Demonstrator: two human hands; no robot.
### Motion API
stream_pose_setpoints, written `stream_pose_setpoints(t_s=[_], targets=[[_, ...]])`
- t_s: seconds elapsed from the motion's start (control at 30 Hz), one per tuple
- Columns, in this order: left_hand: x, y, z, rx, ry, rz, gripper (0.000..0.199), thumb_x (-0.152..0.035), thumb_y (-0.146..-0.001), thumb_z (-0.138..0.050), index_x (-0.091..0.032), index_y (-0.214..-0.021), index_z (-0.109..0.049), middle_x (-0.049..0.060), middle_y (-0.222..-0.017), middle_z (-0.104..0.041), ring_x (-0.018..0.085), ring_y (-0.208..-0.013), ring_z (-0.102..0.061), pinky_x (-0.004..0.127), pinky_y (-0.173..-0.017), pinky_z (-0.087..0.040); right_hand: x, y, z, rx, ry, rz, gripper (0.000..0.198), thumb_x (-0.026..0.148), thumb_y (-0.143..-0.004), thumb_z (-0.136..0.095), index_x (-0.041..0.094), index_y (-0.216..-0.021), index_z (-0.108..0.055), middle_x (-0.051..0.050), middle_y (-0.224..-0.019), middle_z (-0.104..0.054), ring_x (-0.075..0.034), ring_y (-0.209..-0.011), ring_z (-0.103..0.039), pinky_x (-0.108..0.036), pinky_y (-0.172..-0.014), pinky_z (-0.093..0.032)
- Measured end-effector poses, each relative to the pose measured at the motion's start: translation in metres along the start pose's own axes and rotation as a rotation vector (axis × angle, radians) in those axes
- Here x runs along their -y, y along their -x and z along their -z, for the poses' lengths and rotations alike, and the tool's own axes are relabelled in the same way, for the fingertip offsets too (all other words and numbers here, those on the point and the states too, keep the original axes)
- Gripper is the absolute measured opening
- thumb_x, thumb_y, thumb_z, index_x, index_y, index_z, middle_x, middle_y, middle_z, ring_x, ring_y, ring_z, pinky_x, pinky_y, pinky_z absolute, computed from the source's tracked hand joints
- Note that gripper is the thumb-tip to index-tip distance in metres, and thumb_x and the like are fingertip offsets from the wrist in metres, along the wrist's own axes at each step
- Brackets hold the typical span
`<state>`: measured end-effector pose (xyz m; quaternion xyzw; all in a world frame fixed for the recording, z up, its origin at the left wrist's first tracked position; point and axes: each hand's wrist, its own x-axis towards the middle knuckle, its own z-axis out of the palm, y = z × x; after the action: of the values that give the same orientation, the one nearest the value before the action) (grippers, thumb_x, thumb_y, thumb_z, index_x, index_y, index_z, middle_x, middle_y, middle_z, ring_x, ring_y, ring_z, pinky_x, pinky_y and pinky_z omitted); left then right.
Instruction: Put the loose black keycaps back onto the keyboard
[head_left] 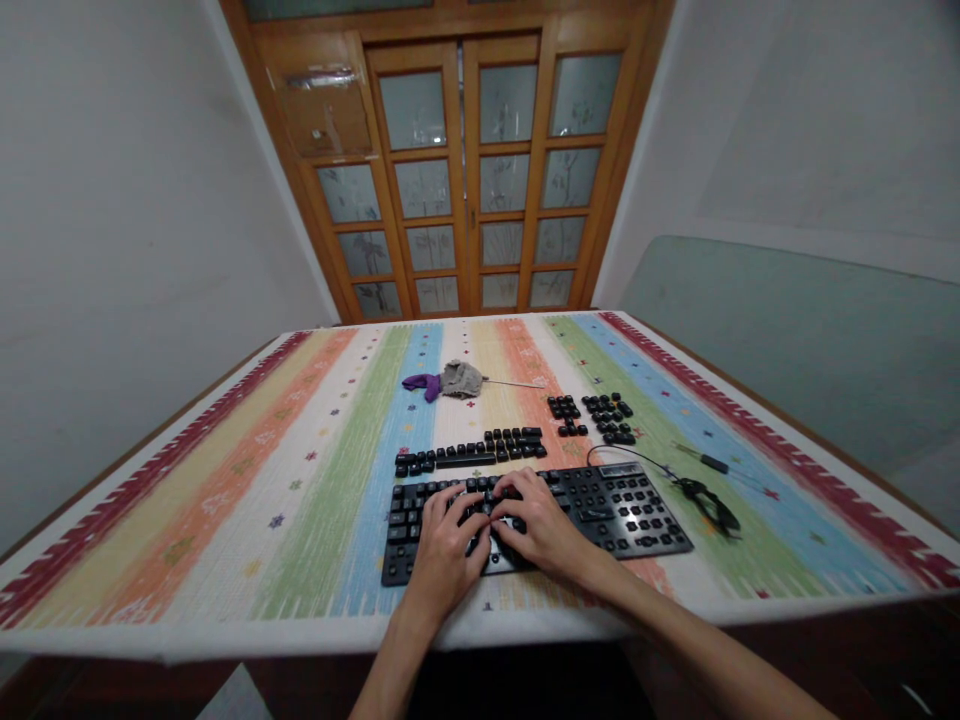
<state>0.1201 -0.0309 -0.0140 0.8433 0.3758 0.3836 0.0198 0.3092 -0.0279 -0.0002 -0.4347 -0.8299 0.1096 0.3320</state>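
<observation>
A black computer keyboard [592, 510] lies at the front of the table, its right part stripped down to bare key posts. My left hand [448, 535] rests over the keyboard's left-middle keys, its fingers spread and bent, tips on the keys. Close beside it, my right hand [534, 518] curls its fingers and thumb together at the middle keys; whatever lies between the tips is hidden. The fingertips of both hands nearly meet. Behind the keyboard, loose black keycaps [517, 440] are laid out in rows, with a long space bar [465, 461] among them.
More keycaps [609, 410] sit in groups at the back right. A coiled black cable [709, 505] and a screwdriver [711, 462] with a dark handle lie right of the keyboard. Farther back are a grey and purple cloth [459, 379] and a thin rod [517, 383]. A striped tablecloth [315, 480] covers the table.
</observation>
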Motion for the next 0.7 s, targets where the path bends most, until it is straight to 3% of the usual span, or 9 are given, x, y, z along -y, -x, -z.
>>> stream_pose_setpoints(t_s=[0.2, 0.37, 0.53, 0.7], targets=[[-0.002, 0.003, -0.003, -0.006, -0.031, -0.024, 0.024, -0.009, -0.086, -0.056, -0.021, -0.102, -0.07, 0.008, -0.114, -0.068, 0.03, -0.115, -0.054, 0.055, -0.099, -0.046, 0.003, 0.001, -0.001, 0.02, 0.026, 0.006, 0.011, 0.01, -0.081, -0.068, 0.021, -0.081, -0.072, -0.008, -0.105, -0.061, -0.025, -0.103, -0.052, -0.045, -0.092, -0.047], [-0.006, 0.005, 0.0, -0.012, -0.074, -0.031, 0.02, -0.012, -0.09, -0.055, -0.02, -0.101, -0.069, 0.009, -0.115, -0.068, 0.03, -0.116, -0.055, 0.055, -0.101, -0.045, -0.004, -0.018, 0.014, 0.05, 0.026, 0.054, 0.01, 0.012, -0.082, -0.068, 0.02, -0.077, -0.072, -0.008, -0.104, -0.062, -0.024, -0.101, -0.053, -0.042, -0.09, -0.047], [-0.009, 0.014, 0.0, -0.044, -0.091, -0.051, 0.02, -0.017, -0.093, -0.055, -0.02, -0.108, -0.068, 0.01, -0.114, -0.068, 0.03, -0.116, -0.056, 0.055, -0.101, -0.045, -0.04, -0.059, 0.026, -0.017, 0.131, -0.021, 0.01, 0.016, -0.086, -0.065, 0.018, -0.084, -0.075, -0.009, -0.103, -0.062, -0.025, -0.103, -0.053, -0.041, -0.093, -0.043], [-0.009, 0.019, 0.0, -0.071, -0.078, -0.037, 0.021, -0.018, -0.093, -0.056, -0.021, -0.11, -0.068, 0.009, -0.116, -0.068, 0.029, -0.116, -0.056, 0.055, -0.103, -0.044, -0.082, -0.093, 0.02, 0.093, 0.234, -0.128, 0.013, 0.021, -0.087, -0.066, 0.017, -0.089, -0.078, -0.011, -0.102, -0.063, -0.025, -0.103, -0.054, -0.04, -0.096, -0.039]])
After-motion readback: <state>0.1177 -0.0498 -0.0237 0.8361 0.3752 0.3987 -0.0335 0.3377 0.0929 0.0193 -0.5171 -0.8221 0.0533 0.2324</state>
